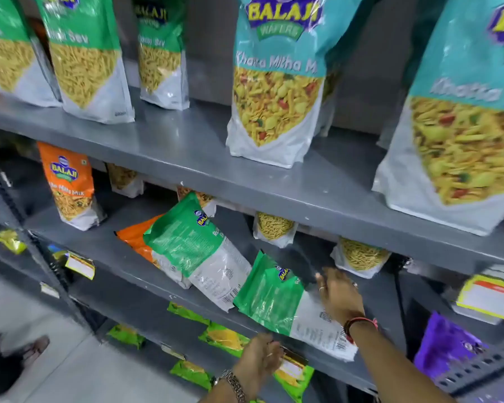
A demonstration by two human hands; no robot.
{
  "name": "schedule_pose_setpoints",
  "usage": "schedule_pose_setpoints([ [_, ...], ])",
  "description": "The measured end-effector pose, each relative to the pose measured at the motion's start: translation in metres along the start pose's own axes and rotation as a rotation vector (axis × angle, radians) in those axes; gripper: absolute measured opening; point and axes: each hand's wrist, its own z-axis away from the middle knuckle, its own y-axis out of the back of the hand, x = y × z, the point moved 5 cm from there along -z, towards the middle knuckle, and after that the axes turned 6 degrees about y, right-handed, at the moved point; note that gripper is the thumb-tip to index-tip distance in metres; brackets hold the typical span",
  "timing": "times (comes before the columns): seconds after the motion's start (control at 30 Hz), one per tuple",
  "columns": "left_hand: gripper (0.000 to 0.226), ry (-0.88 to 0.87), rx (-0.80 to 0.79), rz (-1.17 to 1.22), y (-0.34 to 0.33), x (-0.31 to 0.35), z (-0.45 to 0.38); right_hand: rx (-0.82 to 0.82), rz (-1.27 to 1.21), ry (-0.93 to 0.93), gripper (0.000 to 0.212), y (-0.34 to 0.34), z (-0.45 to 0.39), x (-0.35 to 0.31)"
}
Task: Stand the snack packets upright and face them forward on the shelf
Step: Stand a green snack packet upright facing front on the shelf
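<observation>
On the middle grey shelf two green snack packets lie flat with their backs up. The nearer green packet hangs over the shelf's front edge. My right hand rests flat on its white lower half, fingers spread. Just below the shelf edge, under that packet's lower corner, my left hand has its fingers loosely curled and holds nothing. The second green packet lies to the left, across a flat orange packet. An orange packet stands upright further left.
Upright sev packets stand along the back of the middle shelf. The upper shelf carries tall green and teal packets facing forward. Green packets lie on the shelf below, a purple packet is at right, and price tags hang on the edges.
</observation>
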Motion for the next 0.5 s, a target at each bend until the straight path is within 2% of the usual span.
schedule_pose_setpoints([
  [0.1,0.022,0.02,-0.008,-0.056,-0.004,0.006,-0.024,-0.231,0.007,-0.129,0.048,-0.028,-0.031,0.008],
  [0.17,0.017,0.042,-0.004,-0.067,-0.005,0.008,-0.035,-0.419,-0.094,-0.163,0.049,-0.047,-0.048,0.008],
  [0.23,0.017,0.02,0.032,-0.088,-0.005,0.011,-0.04,-0.527,-0.266,-0.195,0.047,-0.06,-0.058,0.007],
  [0.33,0.019,0.009,0.061,-0.118,-0.003,0.014,-0.039,-0.546,-0.513,-0.254,0.036,-0.07,-0.072,0.013],
  [0.43,0.021,-0.061,0.036,-0.105,-0.002,0.015,-0.035,-0.442,-0.687,-0.363,0.016,-0.071,-0.071,0.029],
  [0.5,0.03,-0.117,-0.002,-0.092,-0.002,0.016,-0.032,-0.346,-0.787,-0.42,0.015,-0.069,-0.064,0.042],
])
